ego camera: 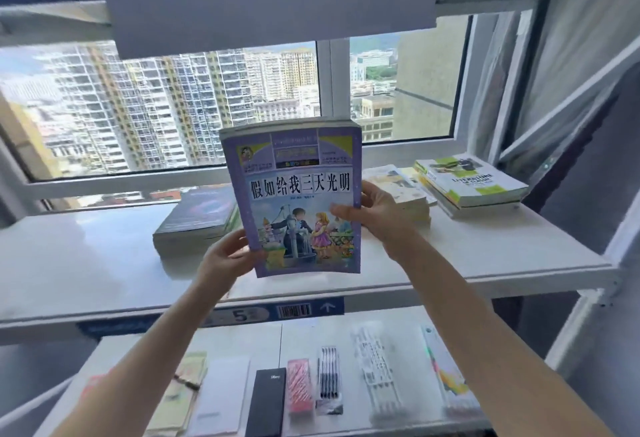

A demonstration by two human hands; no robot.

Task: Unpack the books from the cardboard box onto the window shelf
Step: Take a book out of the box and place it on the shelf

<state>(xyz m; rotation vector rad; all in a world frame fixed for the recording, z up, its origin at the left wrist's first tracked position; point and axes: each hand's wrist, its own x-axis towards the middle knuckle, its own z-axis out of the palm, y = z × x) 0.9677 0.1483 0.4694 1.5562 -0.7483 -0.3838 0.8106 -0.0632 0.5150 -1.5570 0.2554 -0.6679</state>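
A purple children's book (294,173) with Chinese title letters and a cartoon cover stands upright in the air above the white window shelf (104,253). My left hand (228,260) grips its lower left corner. My right hand (374,215) grips its right edge, thumb across the cover. Behind the held book, a dark book (201,215) lies flat on a small stack on the shelf. To the right lie a yellowish stack (398,191) and a green-and-white stack (471,184). No cardboard box is in view.
The window (173,101) with a lowered blind rises behind the shelf. A lower shelf (263,336) carries stationery: pen packs (329,377), a black case (266,402), a pink pack (299,384) and notepads. A white shelf-frame brace (568,118) stands at the right.
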